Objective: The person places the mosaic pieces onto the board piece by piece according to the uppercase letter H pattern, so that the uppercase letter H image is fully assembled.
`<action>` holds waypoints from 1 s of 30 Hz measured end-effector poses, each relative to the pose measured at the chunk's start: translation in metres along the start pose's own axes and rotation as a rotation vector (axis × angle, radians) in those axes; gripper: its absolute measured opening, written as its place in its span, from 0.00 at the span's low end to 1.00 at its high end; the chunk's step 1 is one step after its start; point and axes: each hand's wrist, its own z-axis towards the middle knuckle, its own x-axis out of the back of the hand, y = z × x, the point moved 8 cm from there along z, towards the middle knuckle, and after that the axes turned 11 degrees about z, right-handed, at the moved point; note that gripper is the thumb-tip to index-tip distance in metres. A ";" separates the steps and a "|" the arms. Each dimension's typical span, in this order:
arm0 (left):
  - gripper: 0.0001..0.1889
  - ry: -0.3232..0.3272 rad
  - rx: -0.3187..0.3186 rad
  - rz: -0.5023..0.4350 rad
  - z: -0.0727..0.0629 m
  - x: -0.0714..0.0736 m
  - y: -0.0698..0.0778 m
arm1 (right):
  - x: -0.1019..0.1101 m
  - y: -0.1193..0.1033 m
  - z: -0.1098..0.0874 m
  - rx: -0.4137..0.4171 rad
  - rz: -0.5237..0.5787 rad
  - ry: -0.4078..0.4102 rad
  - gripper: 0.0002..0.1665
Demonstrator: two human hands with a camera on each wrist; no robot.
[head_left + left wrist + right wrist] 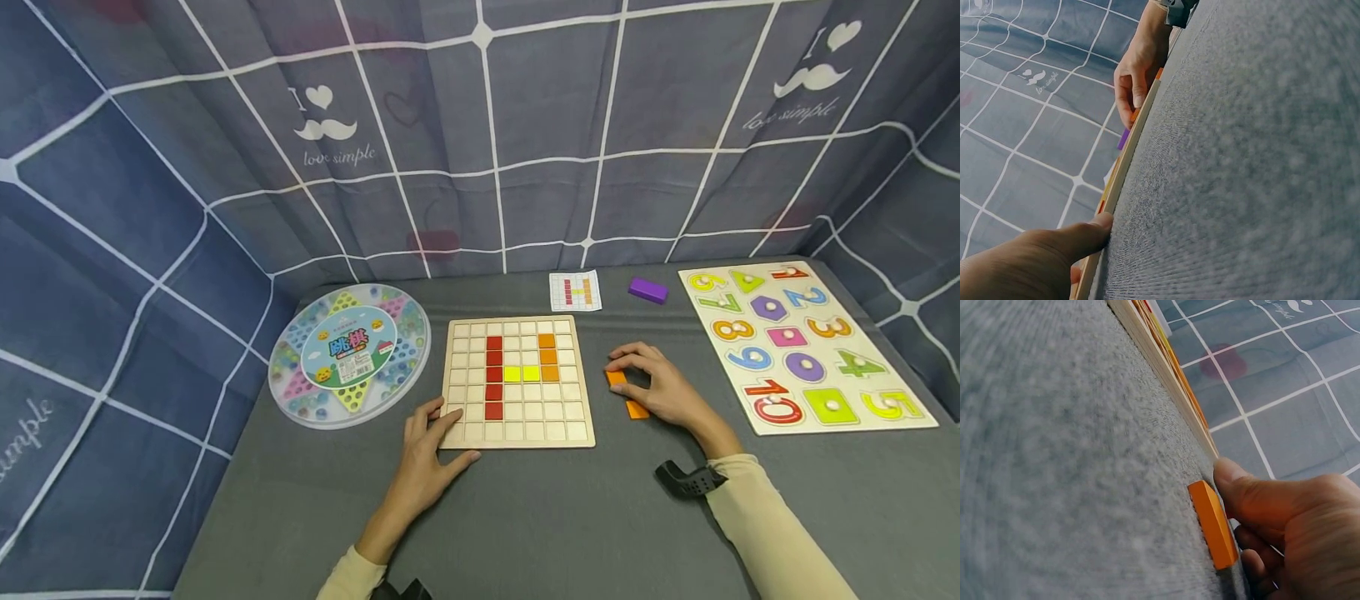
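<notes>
A square wooden grid board [468, 427] lies in the middle of the table. On it are a column of red tiles [493, 377], two yellow tiles [521, 373] and an orange strip [549, 357]. My left hand [427, 462] rests at its near left corner, thumb [1094, 232] against the front edge and fingers along the left side. Right of the board, my right hand [660, 387] pinches an orange tile [616, 377] between thumb and fingers, low over the table. A second orange tile [637, 410] lies beneath that hand, nearer the front.
A small card [575, 291] printed with a coloured pattern lies behind the board, beside a purple block [648, 290]. The round Chinese checkers box [405, 392] is at the left. A number-and-shape puzzle board [765, 350] lies at the right. Checked fabric [540, 200] encloses the table's back and sides.
</notes>
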 end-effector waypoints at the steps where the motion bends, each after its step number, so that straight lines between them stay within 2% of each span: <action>1: 0.34 0.004 -0.001 0.002 0.000 0.001 -0.001 | -0.001 -0.001 0.001 0.001 0.002 0.000 0.15; 9: 0.34 0.001 0.000 0.007 0.002 0.002 -0.001 | -0.014 -0.020 0.011 0.027 0.022 -0.003 0.17; 18: 0.34 -0.007 -0.001 0.005 0.001 0.002 0.002 | -0.057 -0.051 0.029 0.111 0.027 -0.055 0.16; 22: 0.34 -0.016 0.001 0.007 0.001 0.000 0.003 | -0.069 -0.052 0.033 0.113 -0.007 -0.045 0.16; 30: 0.34 -0.008 0.001 0.005 0.002 0.002 0.002 | -0.075 -0.050 0.036 0.113 -0.032 -0.028 0.16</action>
